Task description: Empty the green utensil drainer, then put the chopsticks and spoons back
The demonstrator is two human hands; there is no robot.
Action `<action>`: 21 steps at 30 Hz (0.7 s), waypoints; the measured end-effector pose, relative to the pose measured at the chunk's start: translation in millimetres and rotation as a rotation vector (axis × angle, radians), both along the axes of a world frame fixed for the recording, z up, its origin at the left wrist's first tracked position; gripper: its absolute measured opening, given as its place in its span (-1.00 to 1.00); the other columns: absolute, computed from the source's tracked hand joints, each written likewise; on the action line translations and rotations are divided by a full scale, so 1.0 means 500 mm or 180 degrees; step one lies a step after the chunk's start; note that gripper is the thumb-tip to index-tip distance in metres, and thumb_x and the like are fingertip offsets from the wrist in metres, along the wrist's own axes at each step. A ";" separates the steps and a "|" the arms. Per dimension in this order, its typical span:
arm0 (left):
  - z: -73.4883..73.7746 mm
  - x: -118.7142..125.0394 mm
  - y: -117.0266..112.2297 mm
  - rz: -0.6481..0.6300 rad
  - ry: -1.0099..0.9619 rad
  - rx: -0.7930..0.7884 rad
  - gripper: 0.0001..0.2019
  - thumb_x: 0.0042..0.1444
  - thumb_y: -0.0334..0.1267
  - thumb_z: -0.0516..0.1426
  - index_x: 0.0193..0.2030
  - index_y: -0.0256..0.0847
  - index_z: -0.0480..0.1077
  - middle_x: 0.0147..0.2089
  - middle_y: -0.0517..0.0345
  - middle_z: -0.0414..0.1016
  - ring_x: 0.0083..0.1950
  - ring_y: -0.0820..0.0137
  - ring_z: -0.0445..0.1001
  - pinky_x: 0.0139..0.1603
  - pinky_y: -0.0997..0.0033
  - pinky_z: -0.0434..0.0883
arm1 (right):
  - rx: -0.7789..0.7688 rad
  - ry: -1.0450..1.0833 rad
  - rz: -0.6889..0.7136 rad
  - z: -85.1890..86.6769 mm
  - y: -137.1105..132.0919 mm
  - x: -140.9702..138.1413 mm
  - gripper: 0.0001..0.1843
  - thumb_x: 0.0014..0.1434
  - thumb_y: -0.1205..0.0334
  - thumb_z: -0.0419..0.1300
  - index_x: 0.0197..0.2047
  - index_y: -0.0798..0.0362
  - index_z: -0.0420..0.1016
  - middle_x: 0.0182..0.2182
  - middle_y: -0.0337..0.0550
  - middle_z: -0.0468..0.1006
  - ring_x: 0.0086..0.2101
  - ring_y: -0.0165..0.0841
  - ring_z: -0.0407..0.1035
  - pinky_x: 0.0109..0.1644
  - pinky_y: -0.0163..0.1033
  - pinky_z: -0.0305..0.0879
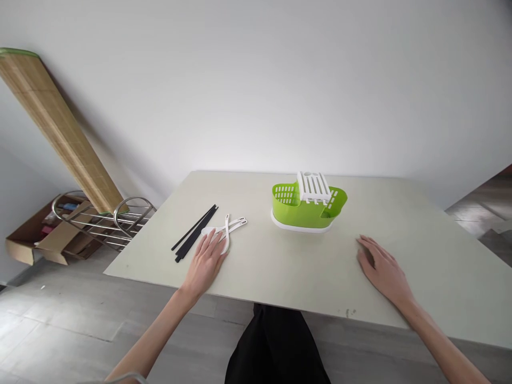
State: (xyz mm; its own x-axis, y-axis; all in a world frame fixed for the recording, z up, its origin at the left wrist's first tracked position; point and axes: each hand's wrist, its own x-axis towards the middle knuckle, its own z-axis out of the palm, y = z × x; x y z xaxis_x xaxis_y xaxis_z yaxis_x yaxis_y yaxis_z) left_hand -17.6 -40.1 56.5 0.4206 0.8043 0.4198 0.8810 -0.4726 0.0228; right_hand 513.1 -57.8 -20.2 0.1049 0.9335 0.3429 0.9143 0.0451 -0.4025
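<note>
My left hand [206,260] lies on the beige table [304,261] with its fingers stretched over the bowls of two white spoons [232,226]. It touches them but does not grip them. Black chopsticks [195,232] lie just left of the spoons. A green cutlery holder [308,205] with a white slotted insert stands on a white base at the table's middle, further back. My right hand [382,269] rests flat on the table, fingers apart, to the right of the holder and holding nothing.
The table's near edge runs in front of me. On the floor at the left stand a metal wire rack [108,218], a cardboard box [36,234] and a bamboo board [56,128] leaning on the wall.
</note>
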 end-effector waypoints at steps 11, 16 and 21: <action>0.020 -0.038 -0.013 -0.0396 0.0035 -0.0277 -0.52 0.48 -0.32 -0.04 0.46 0.11 0.30 0.49 0.16 0.35 0.61 0.12 0.08 0.52 -0.17 0.25 | -0.0111 0.0026 -0.0020 -0.001 0.000 0.001 -0.43 0.48 -0.07 -0.10 0.38 -0.03 0.36 0.39 -0.09 0.42 0.40 -0.09 0.24 0.44 0.16 0.22; 0.055 -0.064 -0.005 -0.0715 0.0320 -0.0500 -0.37 0.43 -0.45 -0.06 0.54 0.20 0.16 0.52 0.25 0.30 0.62 0.16 0.03 0.55 -0.19 0.18 | -0.0122 0.0062 -0.0028 0.000 -0.001 0.001 -0.43 0.47 -0.07 -0.10 0.37 -0.03 0.37 0.38 -0.08 0.42 0.40 -0.09 0.23 0.44 0.15 0.22; 0.066 -0.074 0.010 -0.0899 0.0425 -0.0537 -0.34 0.43 -0.48 -0.08 0.55 0.22 0.13 0.51 0.27 0.30 0.62 0.17 0.03 0.56 -0.17 0.17 | -0.0115 0.0037 -0.0034 -0.003 -0.001 0.001 -0.44 0.47 -0.07 -0.10 0.37 -0.05 0.37 0.38 -0.09 0.43 0.40 -0.09 0.23 0.45 0.15 0.21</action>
State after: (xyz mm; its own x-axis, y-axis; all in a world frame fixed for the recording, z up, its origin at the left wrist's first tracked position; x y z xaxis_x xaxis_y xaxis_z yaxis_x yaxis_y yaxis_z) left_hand -54.7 -35.2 89.7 0.6785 0.7017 0.2173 0.7166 -0.6974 0.0147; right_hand 513.7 -58.3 -21.6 0.1187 0.9440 0.3078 0.9099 0.0207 -0.4144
